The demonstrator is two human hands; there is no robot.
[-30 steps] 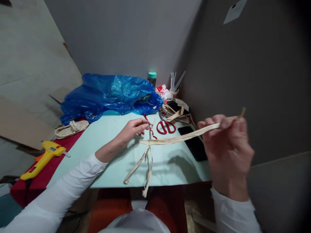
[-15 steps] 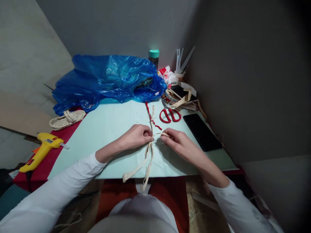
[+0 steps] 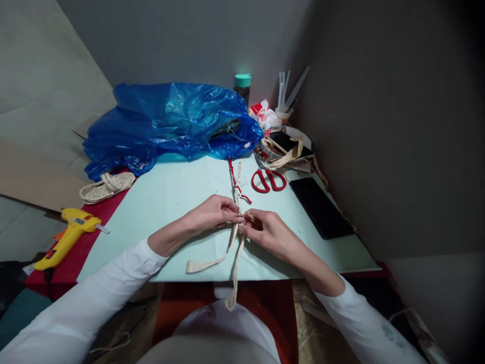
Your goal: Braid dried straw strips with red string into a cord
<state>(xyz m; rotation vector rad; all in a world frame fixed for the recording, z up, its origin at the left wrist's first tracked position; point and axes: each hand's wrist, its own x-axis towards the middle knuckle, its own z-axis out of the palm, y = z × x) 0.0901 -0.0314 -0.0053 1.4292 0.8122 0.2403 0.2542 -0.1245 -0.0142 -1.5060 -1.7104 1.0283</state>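
A thin braid of pale flat fibre point(image 3: 239, 196) lies upright down the middle of the pale green sheet point(image 3: 182, 197). My left hand point(image 3: 214, 212) pinches the braid near its lower end. Close against it, my right hand point(image 3: 267, 227) is closed on a strand of the same fibre, partly hidden by the fingers. Two loose strands point(image 3: 235, 268) trail below the hands, one curving left and one hanging over the table edge. A red cord point(image 3: 234, 177) runs along the braid's upper part.
Red-handled scissors point(image 3: 268, 180) and a black phone point(image 3: 320, 208) lie to the right. Behind is a blue plastic bag point(image 3: 166, 126). On the left are a yellow glue gun point(image 3: 70, 235) and a small woven slipper point(image 3: 107, 187). A green-capped jar point(image 3: 242, 87) stands at the back.
My right hand has moved left, up to my left hand, bringing its strand across. The loose strands have shifted, the left one swinging further left. The view has moved slightly.
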